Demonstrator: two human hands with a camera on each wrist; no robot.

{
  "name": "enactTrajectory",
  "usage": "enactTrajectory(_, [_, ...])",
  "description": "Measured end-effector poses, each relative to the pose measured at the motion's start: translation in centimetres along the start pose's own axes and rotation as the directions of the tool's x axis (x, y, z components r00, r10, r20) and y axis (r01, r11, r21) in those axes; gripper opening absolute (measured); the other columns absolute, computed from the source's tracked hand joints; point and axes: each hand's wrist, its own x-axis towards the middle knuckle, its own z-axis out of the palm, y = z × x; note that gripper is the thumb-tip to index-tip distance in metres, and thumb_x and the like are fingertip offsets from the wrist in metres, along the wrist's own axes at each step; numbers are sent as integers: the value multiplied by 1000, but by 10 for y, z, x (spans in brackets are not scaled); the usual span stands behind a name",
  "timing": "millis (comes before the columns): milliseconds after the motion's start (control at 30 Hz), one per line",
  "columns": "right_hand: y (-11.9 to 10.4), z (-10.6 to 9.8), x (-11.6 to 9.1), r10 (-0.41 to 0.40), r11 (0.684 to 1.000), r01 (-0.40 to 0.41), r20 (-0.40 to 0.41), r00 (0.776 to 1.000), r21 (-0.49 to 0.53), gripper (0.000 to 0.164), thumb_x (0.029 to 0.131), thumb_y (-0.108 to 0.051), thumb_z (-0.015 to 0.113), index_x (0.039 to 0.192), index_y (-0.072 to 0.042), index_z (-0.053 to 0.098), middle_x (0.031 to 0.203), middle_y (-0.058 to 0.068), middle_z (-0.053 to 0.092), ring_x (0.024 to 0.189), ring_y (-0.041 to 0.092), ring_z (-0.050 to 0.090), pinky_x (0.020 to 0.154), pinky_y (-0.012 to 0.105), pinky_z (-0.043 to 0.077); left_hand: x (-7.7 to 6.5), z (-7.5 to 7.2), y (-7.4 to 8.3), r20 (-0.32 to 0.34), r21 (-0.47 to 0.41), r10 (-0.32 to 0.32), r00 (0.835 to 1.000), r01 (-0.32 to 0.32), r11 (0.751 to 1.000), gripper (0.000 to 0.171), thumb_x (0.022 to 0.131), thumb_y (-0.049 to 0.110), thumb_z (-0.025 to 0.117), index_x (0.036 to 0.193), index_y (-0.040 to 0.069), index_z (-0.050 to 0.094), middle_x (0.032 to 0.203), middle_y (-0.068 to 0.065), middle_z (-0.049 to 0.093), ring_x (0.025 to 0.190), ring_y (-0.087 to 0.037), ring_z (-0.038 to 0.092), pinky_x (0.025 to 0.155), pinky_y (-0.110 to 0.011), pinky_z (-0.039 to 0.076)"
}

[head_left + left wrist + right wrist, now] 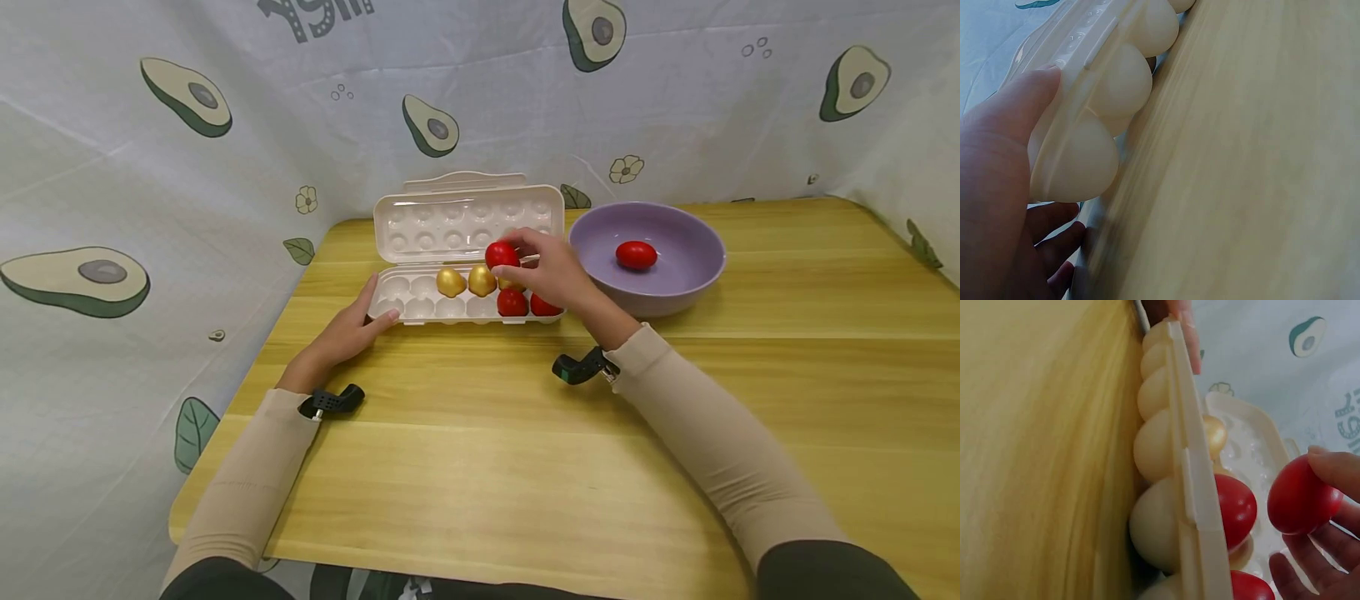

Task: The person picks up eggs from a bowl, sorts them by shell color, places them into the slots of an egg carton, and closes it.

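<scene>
A white plastic egg carton [420,307] lies with its lid [457,221] raised at the back. My left hand [341,333] grips the carton's left end, thumb on the front rim; the left wrist view shows its fingers around the end. Above the carton, my right hand [553,271] pinches a red egg [1300,497] between thumb and fingers. Below it, two red eggs [512,302] sit in the front row at the right. The back row holds gold eggs [451,282], one partly hidden behind the right hand.
Just right of the carton stands a purple bowl [690,267] with one red egg [636,255] in it. All stand on a wooden table [465,483]. An avocado-print cloth [495,92] hangs behind and at the sides.
</scene>
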Motion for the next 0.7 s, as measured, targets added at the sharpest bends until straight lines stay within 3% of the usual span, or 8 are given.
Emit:
enactTrajectory(233, [4, 11, -1, -2, 1000, 2, 31, 1000, -23, 41, 78, -34, 70, 115, -22, 55, 107, -3, 60, 99, 13, 58, 84, 32, 48, 1, 1, -3, -4, 11, -12, 1000, 12, 1000, 85, 85, 61, 43, 145, 27, -7, 148, 11, 1, 134, -13, 9, 109, -40, 12])
enactTrajectory(400, [6, 17, -3, -45, 999, 44, 62, 997, 24, 38, 81, -25, 68, 115, -17, 53, 107, -1, 61, 99, 12, 57, 85, 31, 47, 1, 1, -4, -3, 9, -13, 1000, 13, 1000, 85, 85, 61, 43, 145, 27, -7, 148, 12, 1, 135, -13, 9, 109, -40, 12])
enactTrajectory(700, [1, 24, -6, -43, 993, 47, 39, 998, -108, 42, 78, -26, 72, 114, -15, 54, 111, 5, 61, 103, 21, 58, 86, 36, 47, 2, 2, -4, -11, 23, 3, 1000, -2, 1000, 84, 87, 57, 44, 145, 25, -6, 150, 7, 3, 135, -18, 11, 108, -43, 13])
